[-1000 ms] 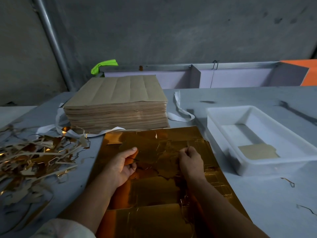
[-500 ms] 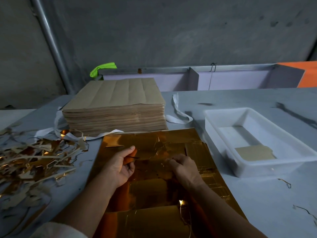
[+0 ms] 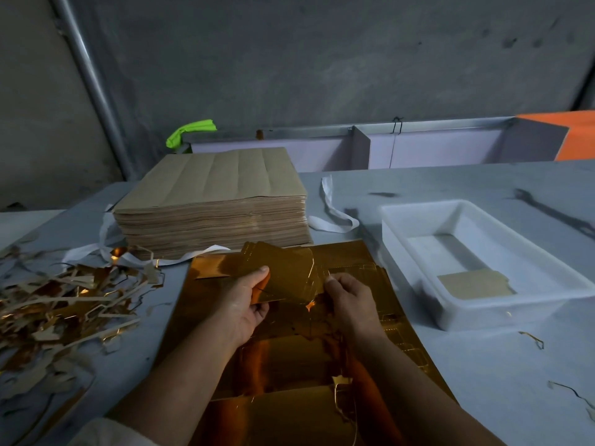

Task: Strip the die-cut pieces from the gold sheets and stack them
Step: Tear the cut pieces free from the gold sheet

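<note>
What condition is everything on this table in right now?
Left hand: grips the die-cut piece, left edge.
Right hand: pinches its right edge.
Die-cut piece: held above the gold sheet.
Gold sheet: flat on the table, partly stripped.
White tray: holds one flat piece, brown side up.
Brown stack: tall, neat.
Scrap pile: loose, at left.

The big glossy gold foil sheet (image 3: pixel 289 365) is basically a mirror: deep amber with burnt-orange reflections and faint die-cut outlines down its right side. The smaller die-cut gold foil piece (image 3: pixel 289 275) just above it in the frame looks darker, more olive-gold. Upper middle, the thick stack of brown kraft sheets (image 3: pixel 212 214) is plain tan with faint lengthwise crease lines on top. At the left edge, the tangled heap of scrap strips (image 3: pixel 64 304) is gold mixed with beige. The white plastic tray (image 3: pixel 421 206) on the right has one tan card (image 3: pixel 473 284) inside. There's also a pale blue-grey worktop (image 3: pixel 483 381), a dark grey wall (image 3: pixel 322 59), a neon green object (image 3: pixel 190 132) and an orange panel (image 3: pixel 576 133) upper right.
</note>
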### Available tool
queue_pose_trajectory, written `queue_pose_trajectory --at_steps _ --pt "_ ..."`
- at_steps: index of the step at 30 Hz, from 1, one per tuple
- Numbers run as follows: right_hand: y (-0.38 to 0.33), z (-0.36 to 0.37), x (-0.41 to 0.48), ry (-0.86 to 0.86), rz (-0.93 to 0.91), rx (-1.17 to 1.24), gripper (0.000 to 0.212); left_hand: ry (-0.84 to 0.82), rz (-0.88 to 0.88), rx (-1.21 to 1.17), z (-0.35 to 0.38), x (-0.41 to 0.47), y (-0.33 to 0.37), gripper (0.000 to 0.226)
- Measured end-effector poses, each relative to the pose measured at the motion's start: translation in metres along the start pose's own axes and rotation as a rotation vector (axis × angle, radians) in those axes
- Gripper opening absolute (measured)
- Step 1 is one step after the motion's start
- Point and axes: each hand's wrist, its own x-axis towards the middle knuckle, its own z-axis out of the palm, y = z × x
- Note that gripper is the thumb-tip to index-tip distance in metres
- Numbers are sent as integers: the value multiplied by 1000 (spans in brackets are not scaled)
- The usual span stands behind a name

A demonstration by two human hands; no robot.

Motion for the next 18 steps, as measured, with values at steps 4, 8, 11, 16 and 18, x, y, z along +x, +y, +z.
queue_pose_trajectory --at_steps 4,8,11,16,18 --pt "0 -3 2 27 42 87 22 8 -4 -80 8 -2 -4 44" --pt "2 -4 2 19 76 236 21 33 5 -122 18 -1 -10 47" --pt "2 -4 4 20 84 252 22 47 2 -158 25 -1 -12 47" --pt "4 -5 7 -47 62 206 16 75 35 -130 33 0 -15 35" --pt "4 -5 9 -64 85 123 30 72 35 -119 35 0 -15 22"
